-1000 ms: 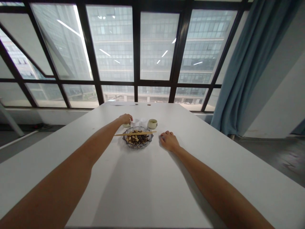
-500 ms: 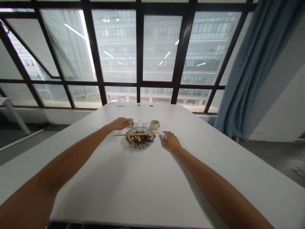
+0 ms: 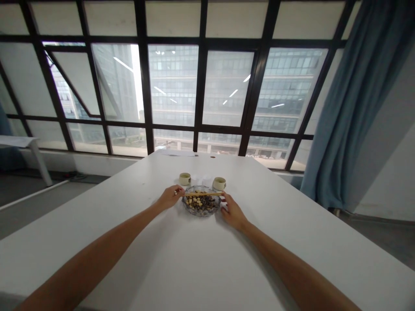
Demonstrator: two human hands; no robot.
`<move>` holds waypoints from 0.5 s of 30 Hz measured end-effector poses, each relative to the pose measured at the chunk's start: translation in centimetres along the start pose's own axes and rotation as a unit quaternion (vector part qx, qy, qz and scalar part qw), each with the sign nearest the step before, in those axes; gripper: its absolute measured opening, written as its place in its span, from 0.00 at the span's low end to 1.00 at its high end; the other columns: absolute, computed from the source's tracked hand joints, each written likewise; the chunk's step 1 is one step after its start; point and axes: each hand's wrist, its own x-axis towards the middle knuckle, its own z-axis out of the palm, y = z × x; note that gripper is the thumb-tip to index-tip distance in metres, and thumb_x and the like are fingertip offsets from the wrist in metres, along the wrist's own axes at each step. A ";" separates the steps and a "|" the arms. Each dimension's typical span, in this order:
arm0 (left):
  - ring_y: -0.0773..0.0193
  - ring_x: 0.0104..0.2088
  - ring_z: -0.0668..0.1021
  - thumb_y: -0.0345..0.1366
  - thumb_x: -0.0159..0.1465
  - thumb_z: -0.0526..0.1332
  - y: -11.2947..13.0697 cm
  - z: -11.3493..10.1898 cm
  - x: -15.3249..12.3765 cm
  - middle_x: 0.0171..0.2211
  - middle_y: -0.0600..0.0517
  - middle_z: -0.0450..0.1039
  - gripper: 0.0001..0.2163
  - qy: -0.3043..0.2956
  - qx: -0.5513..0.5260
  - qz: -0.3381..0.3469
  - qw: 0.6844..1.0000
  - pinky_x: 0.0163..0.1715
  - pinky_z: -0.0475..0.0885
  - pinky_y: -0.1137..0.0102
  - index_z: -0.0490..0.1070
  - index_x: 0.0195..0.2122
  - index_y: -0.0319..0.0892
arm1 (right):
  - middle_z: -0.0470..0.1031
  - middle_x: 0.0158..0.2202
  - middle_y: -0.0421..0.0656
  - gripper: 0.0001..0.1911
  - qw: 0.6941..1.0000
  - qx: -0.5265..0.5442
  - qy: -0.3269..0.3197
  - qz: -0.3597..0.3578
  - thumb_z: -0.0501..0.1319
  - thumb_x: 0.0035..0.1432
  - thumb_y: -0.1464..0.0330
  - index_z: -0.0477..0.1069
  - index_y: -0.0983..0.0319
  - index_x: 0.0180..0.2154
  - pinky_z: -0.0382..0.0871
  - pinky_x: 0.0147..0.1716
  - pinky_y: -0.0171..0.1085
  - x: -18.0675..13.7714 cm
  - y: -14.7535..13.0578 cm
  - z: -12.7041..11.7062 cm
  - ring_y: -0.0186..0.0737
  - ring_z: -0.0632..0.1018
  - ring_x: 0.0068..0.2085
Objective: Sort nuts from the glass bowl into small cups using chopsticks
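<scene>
A glass bowl (image 3: 201, 206) of mixed light and dark beans stands far out on the white table (image 3: 201, 259). A pair of wooden chopsticks (image 3: 204, 194) lies across its rim. My left hand (image 3: 170, 197) is pinched on the chopsticks' left end. My right hand (image 3: 231, 211) rests beside the bowl's right side, fingers stretched out and touching the rim near the chopsticks' right end. Behind the bowl stand two small cream cups (image 3: 184, 179) (image 3: 219, 183) with two small clear cups (image 3: 206, 180) between them.
A large black-framed window (image 3: 201, 95) fills the far wall, with a blue curtain (image 3: 350, 112) at the right. Another white table (image 3: 19, 142) shows at the far left. A sheet of paper (image 3: 177, 152) lies at the table's far edge.
My left hand left the cream cup and came back to the chopsticks' left end. My right hand slid left to the bowl's rim. The camera tilted up.
</scene>
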 end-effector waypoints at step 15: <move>0.61 0.34 0.78 0.52 0.60 0.60 0.0 0.4 -1.8 0.35 0.49 0.80 0.19 0.039 -0.122 -0.001 0.992 0.36 0.71 0.69 0.77 0.38 0.41 | 0.77 0.50 0.51 0.28 0.984 0.152 0.083 0.027 0.58 0.59 0.55 0.69 0.60 0.58 0.76 0.37 0.46 0.0 1.2 0.4 0.46 0.78 0.37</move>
